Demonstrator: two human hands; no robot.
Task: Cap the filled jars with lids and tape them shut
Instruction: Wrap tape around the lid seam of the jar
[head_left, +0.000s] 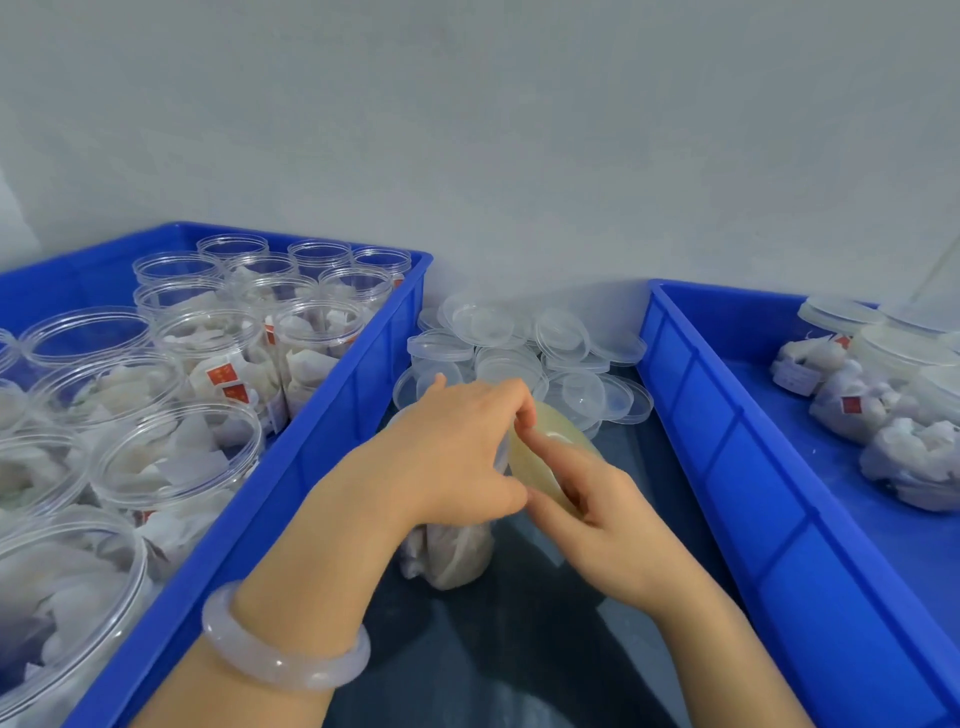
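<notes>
Between two blue crates (322, 441) on the worktop (493, 649), the left hand (457, 447) has its grip curled round the top of a filled jar (452, 556). Just right of that grip, the right hand (602, 514) pinches a tape roll (535, 452) against the jar. Loose lids (519, 343) lie beyond both grips.

Both forearms are angling inward, the left hand (457, 452) curling over a jar (452, 556), the right hand (608, 514) pinching a tape roll (525, 453) beside it.

I see a clear glossy plastic jar (452, 556) under the left hand (457, 447), with smooth blue plastic crates (332, 415) on either side. The tape roll (527, 457) in the right hand (602, 519) looks translucent and glossy.
</notes>
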